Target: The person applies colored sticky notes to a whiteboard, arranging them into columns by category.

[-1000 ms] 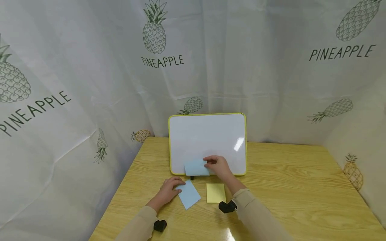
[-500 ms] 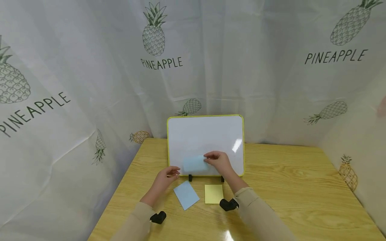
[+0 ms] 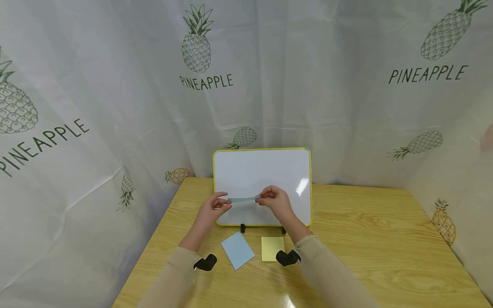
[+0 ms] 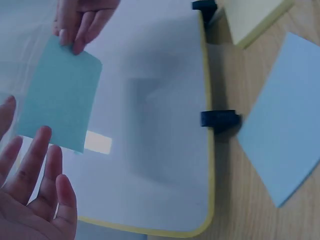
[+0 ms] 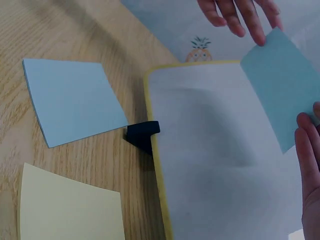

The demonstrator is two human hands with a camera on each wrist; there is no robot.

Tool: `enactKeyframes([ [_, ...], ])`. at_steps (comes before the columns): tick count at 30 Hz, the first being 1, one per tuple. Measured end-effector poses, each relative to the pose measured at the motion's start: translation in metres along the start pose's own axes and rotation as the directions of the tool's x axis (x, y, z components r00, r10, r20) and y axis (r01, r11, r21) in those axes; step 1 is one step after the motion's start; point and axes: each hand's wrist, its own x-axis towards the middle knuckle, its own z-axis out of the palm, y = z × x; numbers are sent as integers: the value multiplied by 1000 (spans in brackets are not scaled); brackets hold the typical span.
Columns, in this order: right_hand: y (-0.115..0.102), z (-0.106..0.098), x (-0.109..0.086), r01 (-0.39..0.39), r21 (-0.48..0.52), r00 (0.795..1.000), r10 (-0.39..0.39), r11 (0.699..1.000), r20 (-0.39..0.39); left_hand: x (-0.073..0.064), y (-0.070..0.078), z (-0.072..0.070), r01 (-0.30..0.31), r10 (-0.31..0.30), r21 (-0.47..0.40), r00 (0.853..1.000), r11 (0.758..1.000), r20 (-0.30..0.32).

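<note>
A light blue sticky note (image 3: 243, 199) is held up in front of a yellow-framed whiteboard (image 3: 263, 171), seen nearly edge-on in the head view. My right hand (image 3: 275, 201) pinches its right end between thumb and fingers. At the opposite end is my left hand (image 3: 212, 208), its fingers extended and spread. In the left wrist view one left fingertip (image 4: 44, 131) overlaps the lower edge of the note. Below the board lie a light blue pad of sticky notes (image 3: 237, 250), turned at an angle, and a yellow pad (image 3: 272, 249) to its right.
The whiteboard stands tilted on small black feet (image 3: 242, 228) at the back of a wooden table (image 3: 362, 239). Behind it hangs a white curtain (image 3: 300, 98) printed with pineapples. A black wrist device (image 3: 288, 258) overlaps the yellow pad in the head view.
My left hand has left the blue pad and moved up to the note's left end. The right hand has raised the note a little and tipped it from facing me to nearly edge-on.
</note>
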Motion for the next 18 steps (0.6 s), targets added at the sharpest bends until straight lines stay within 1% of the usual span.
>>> enactKeyframes([
  [6,-10,8,7,27,9,999,-27,1000,24,11,7,-8,27,-30,-49,998,998,-55],
  [8,-16,11,8,48,-8,998,-48,999,36,16,9,-10,20,-22,-37,997,999,-74],
  [12,-19,17,16,62,-67,998,-61,996,28,23,10,-14,4,-5,-8,996,1000,-93],
  [14,-21,21,21,57,-98,998,-56,994,15,26,10,-15,3,-2,7,995,1000,-96],
  [15,-18,22,26,55,-108,998,-55,993,-2,28,11,-16,4,-2,13,995,1000,-95],
  [18,-22,25,33,51,-131,998,-55,990,-29,33,12,-18,-3,6,33,995,999,-99],
])
